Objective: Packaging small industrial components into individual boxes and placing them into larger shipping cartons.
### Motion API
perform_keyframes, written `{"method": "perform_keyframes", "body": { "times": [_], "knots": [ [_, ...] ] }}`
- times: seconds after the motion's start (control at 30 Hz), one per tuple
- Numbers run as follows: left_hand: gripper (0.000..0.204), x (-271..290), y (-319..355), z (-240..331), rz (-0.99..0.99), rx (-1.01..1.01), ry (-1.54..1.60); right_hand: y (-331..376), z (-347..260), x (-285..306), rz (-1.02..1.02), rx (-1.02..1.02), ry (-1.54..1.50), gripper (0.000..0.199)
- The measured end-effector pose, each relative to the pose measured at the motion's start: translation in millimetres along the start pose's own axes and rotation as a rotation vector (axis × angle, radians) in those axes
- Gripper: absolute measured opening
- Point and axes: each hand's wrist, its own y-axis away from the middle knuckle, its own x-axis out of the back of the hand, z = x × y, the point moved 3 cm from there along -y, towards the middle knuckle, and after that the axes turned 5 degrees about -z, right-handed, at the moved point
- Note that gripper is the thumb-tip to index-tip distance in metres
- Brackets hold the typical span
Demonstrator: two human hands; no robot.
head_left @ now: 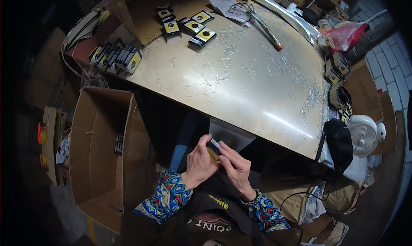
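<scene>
Over my lap, in front of the table edge, both hands hold a small black and yellow box (213, 153). A pale end or label on it faces up between my fingertips. My left hand (198, 163) wraps round its left side, fingers closed. From the right, my right hand (234, 165) pinches it with thumb and fingers. Much of the box is hidden by my fingers, so whether its flap is open I cannot tell. Similar black and yellow boxes (195, 27) lie in a loose group at the table's far left.
Many thin metal pieces (223, 59) are scattered over the table (240, 104). A taped rod with a cord (266, 29) lies at the back. More boxes (116, 57) stand at the left edge. An open carton (98, 147), holding a few boxes, is at my left. A white fan (362, 135) sits right.
</scene>
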Motion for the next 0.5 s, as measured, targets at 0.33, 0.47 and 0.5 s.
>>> {"method": "perform_keyframes", "body": {
  "times": [0.33, 0.47, 0.5],
  "knots": [
    [0.051, -0.9, -5.4, 2.7, 0.010, -0.051, -0.126, -5.5, -3.5, -8.5, 0.099, -0.228, -0.235, 0.019],
    [0.048, -1.3, -8.1, -3.8, -0.005, -0.002, -0.100, -16.8, -15.8, -9.1, 0.006, 0.145, 0.262, 0.018],
    [0.048, -0.8, -9.0, -3.9, -0.055, 0.068, -0.070, -19.3, -21.6, -10.6, -0.023, 0.327, 0.399, 0.018]
  ]
}}
